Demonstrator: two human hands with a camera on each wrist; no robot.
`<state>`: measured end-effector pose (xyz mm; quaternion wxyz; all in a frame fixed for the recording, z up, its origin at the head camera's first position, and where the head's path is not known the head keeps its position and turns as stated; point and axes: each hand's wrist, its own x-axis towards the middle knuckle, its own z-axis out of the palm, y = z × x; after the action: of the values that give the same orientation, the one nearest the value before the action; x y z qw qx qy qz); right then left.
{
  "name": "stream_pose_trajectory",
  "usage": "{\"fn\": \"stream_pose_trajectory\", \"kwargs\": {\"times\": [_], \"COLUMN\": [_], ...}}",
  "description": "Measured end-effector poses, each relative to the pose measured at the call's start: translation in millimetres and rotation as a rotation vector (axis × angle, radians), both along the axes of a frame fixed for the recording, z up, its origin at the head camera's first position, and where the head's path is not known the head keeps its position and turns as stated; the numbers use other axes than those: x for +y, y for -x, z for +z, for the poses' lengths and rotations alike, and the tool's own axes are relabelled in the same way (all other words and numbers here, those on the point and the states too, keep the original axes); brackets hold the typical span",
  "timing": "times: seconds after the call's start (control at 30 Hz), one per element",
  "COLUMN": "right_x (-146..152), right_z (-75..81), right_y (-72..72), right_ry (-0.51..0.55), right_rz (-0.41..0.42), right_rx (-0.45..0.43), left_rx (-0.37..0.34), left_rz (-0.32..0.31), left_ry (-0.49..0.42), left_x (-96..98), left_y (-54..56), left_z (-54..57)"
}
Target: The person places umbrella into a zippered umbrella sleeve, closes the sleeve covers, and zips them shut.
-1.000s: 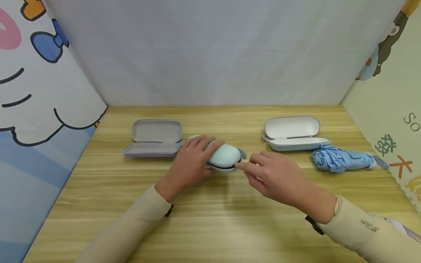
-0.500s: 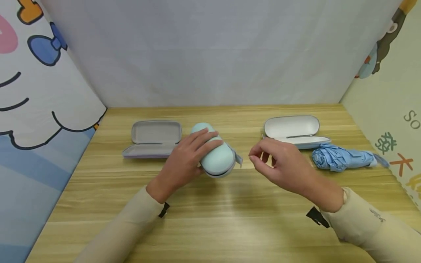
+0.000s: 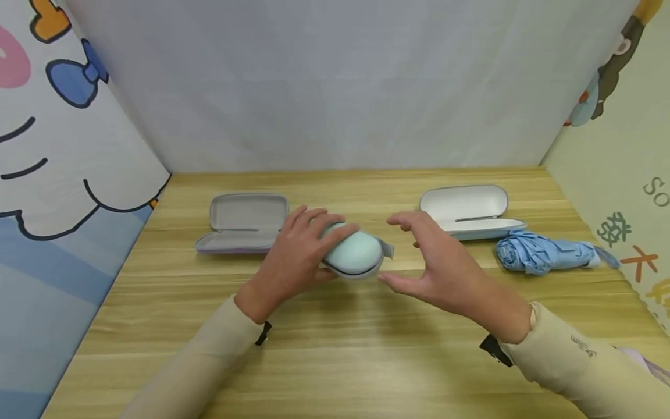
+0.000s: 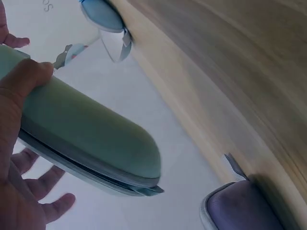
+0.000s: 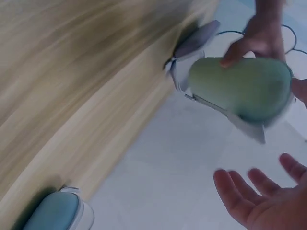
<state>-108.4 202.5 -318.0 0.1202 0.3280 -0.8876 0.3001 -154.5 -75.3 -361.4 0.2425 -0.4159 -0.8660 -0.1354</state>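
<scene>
The head view looks forward and down on the green case [image 3: 356, 253]; tilted wrist views share it, nearer, from either side.

wood-grain tabletop [image 3: 366, 361] | plain pale back wall [image 3: 335, 93] | cartoon-printed left wall [image 3: 57, 137] | cream right wall [image 3: 597, 169], lettering [image 3: 640, 258]

There are three cases [image 3: 356, 254] [image 3: 249, 212] [image 3: 466, 202], one umbrella [image 3: 546, 255], two hands [image 3: 293, 251] [image 3: 447, 270], two sleeves [image 3: 193, 364] [image 3: 576, 361], one table [image 3: 366, 361], and one purple thing [image 3: 634, 356] mostly out of sight.

"SO" [image 3: 656, 191], "發" [image 3: 615, 228], "大" [image 3: 640, 260] on right wall [image 3: 602, 160], illegible print [image 3: 583, 345] on right sleeve [image 3: 591, 372]
</scene>
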Motion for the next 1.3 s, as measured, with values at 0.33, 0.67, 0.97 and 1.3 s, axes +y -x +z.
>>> {"fn": "stream_pose_trajectory", "kwargs": {"times": [0.33,0.67,0.97,1.3], "right_x": [-19,-20,-32,-34], "right_z": [-22.4,-30.1,-19.2,-21.3], "right_y": [4.9,15.1,15.9,20.7], "right_ry": [-0.091,-0.089,-0.194,-0.239], "right_rz": [0.105,0.073,-0.051,-0.15], "right_rx": [0.317,0.456,0.358,0.246], "left_rx": [-0.058,0.002,0.066,0.181], "left_rz": [0.069,0.126,0.23,0.291], "left_ry": [0.01,0.066,0.13,0.152], "left_x": [5.1,13.4,22.8,30.4], "left_y": [1.6,-1.7,-4.4,-4.5], "left_z": [2.6,7.5,17.0,17.7]}}
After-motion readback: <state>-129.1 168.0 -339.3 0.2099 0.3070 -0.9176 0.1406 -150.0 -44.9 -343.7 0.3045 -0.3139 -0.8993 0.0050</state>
